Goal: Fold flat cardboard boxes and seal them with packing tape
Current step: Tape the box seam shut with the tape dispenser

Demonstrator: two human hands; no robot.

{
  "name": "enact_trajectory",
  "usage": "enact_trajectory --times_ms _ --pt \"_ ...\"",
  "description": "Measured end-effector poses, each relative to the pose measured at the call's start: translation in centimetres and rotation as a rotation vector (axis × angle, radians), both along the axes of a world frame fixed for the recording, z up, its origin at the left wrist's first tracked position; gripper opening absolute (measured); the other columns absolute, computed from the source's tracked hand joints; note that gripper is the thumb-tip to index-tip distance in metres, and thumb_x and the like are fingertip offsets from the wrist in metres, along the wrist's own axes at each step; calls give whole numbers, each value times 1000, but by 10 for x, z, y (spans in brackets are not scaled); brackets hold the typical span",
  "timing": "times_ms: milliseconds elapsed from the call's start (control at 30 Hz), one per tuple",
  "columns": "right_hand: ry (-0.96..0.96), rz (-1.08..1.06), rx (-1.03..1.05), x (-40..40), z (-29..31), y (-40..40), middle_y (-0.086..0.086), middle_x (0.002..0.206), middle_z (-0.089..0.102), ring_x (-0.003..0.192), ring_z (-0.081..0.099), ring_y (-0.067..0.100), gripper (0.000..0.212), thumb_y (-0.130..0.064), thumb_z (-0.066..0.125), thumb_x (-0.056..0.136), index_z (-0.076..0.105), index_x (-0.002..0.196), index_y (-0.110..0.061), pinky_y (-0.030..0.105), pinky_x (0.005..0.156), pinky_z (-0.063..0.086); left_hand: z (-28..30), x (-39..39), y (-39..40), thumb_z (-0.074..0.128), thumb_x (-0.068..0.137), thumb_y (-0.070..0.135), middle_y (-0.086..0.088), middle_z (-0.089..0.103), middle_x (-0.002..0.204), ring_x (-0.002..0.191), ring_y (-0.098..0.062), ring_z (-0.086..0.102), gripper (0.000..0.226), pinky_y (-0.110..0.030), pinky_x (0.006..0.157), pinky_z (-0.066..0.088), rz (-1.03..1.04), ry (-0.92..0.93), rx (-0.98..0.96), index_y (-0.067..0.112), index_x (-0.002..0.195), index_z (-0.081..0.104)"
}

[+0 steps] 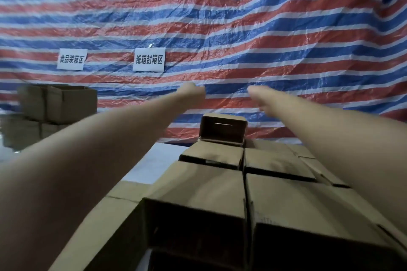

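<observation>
Step in hand: I judge I am between boxes, both arms stretched out far over the stack of folded boxes [220, 182], neither hand touching cardboard.
Left hand [192, 91]: it hangs in the air far above the stack and holds nothing; it is too blurred for me to tell whether the fingers are spread or curled.
Right hand [261, 97]: also free of any box, just right of the left one; the fingers look loosely extended, though blur leaves me unsure.
Task's thing: the made-up boxes lie in rows before me, near to far, open ends facing me; one small open box [222, 130] stands at the far end, under my hands.
Other boxes: a second pile [59, 103] sits far left against the tarp.
Tape: I see no packing tape or dispenser anywhere.
Next move: probably bringing my hands down onto the far open box, or fetching a fresh flat blank; either needs a firm two-handed hold.
Writing: two white signs are on the striped tarp [286, 28]. The left sign [72, 59] reads 食品装箱区; the right sign [149, 59] reads 纸箱封箱区.
</observation>
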State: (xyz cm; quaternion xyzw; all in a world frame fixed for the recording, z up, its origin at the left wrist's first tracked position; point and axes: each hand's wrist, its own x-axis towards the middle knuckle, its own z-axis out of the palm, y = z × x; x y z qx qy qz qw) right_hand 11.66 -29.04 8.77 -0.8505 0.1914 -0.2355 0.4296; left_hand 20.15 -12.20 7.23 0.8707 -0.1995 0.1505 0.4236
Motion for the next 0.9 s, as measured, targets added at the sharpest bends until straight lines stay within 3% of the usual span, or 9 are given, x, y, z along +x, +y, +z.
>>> enact_trajectory --times_ms 67,200,300,400,500,600,733,833,900 --pt "-75 -29 -33 -39 15 23 17 153 39 138 41 32 47 -22 33 107 33 150 -3 41 108 35 9 -41 37 40 100 34 -7 55 81 66 -18 48 33 -27 59 40 -3 -120 10 11 79 53" --pt "-154 -53 -22 -110 38 57 13 144 48 125 49 27 49 -31 35 106 38 148 -5 40 96 41 6 -106 117 43 98 32 -5 54 69 60 -18 47 33 -28 55 35 27 -247 58 12 74 54" --pt "-261 -53 32 -158 47 77 7 106 60 102 55 23 30 -30 39 103 54 119 -9 29 75 43 -10 -142 160 45 98 27 -3 47 58 51 -17 41 38 -25 49 29 35 -282 145 12 63 48" --pt "-355 -21 69 -199 44 88 7 103 67 100 63 24 29 -30 39 100 61 107 -12 32 78 48 -35 -169 184 44 98 27 -5 48 60 54 -20 42 38 -29 52 29 58 -282 202 12 64 46" --pt "-475 -68 43 -228 26 91 10 101 73 93 67 25 34 -30 42 97 68 88 -11 39 84 51 -76 -180 192 42 99 29 -8 57 74 64 -22 50 34 -31 56 36 91 -281 378 7 74 51" --pt "-604 -156 4 -250 7 90 6 75 69 70 61 21 38 -23 43 95 61 64 -11 28 60 45 -122 -178 196 39 101 37 -10 62 109 94 -24 58 33 -36 78 49 157 -267 654 9 103 57" --pt "-604 -167 -40 -269 -12 92 3 70 63 62 54 16 34 -24 44 97 65 74 -10 22 50 37 -181 -171 202 37 99 49 -12 51 136 123 -28 50 52 -39 100 45 231 -111 907 10 133 49" --pt "-548 -151 -79 -279 -27 95 5 69 55 57 45 15 33 -24 44 98 62 74 -10 18 40 34 -218 -171 209 36 96 60 -16 38 150 138 -35 35 67 -47 110 34 213 92 925 14 144 38" --pt "-520 -134 -66 -283 -38 98 7 70 55 60 48 18 34 -24 44 99 62 74 -8 21 48 37 -236 -174 212 36 93 65 -16 35 151 139 -35 33 71 -49 111 33 223 143 956 19 147 33"
